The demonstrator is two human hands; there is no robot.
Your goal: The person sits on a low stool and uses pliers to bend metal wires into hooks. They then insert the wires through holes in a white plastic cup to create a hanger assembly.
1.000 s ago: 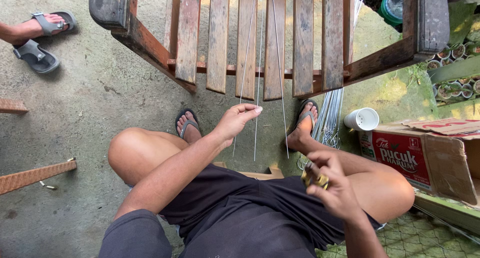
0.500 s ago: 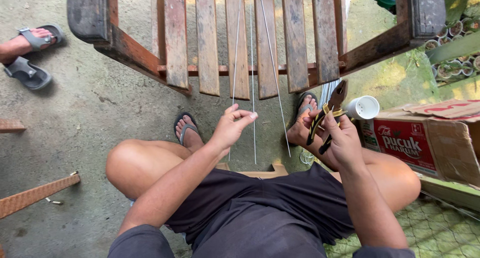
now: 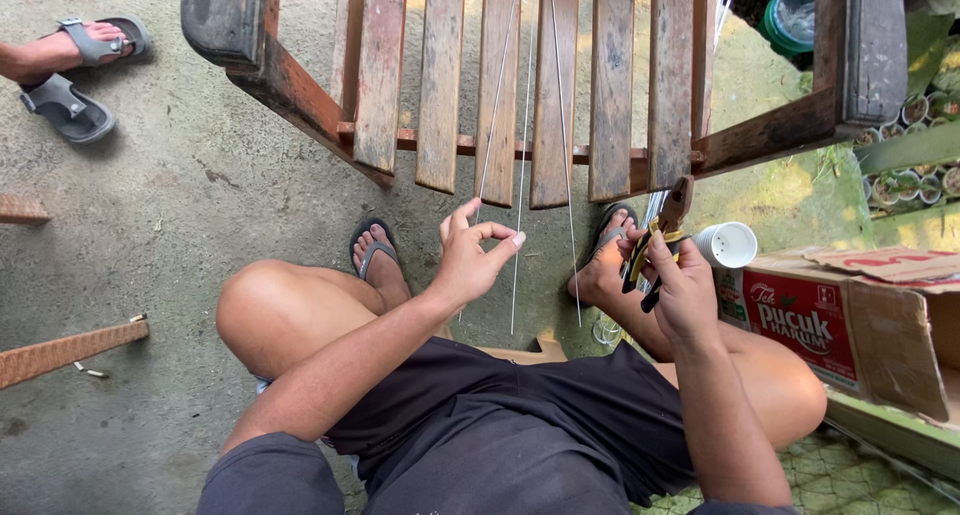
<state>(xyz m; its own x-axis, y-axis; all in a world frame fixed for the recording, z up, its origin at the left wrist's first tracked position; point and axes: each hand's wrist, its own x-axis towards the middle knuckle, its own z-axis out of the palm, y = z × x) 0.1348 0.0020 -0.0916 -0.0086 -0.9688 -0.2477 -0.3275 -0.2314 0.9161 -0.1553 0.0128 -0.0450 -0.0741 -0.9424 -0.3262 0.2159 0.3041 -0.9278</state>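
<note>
I sit low with my knees apart in front of a wooden slatted chair (image 3: 440, 85). Three thin metal wires (image 3: 522, 175) hang down from the chair's slats to just above my lap. My left hand (image 3: 470, 260) pinches the leftmost wire between thumb and fingers. My right hand (image 3: 680, 285) grips a pair of pliers (image 3: 662, 237) with yellow and black handles, jaws pointing up toward the chair's lower rail. My feet in flip-flops rest on the concrete under the chair.
A white plastic cup (image 3: 728, 243) lies beside an open cardboard box (image 3: 850, 315) at my right. Another person's sandalled feet (image 3: 70, 75) are at the upper left. A wooden strip (image 3: 60, 350) lies on the concrete floor at left. Small potted seedlings (image 3: 910, 155) stand far right.
My right hand has lifted the pliers from my lap up toward the chair's lower rail. My left hand stayed on the wire, fingers shifting slightly.
</note>
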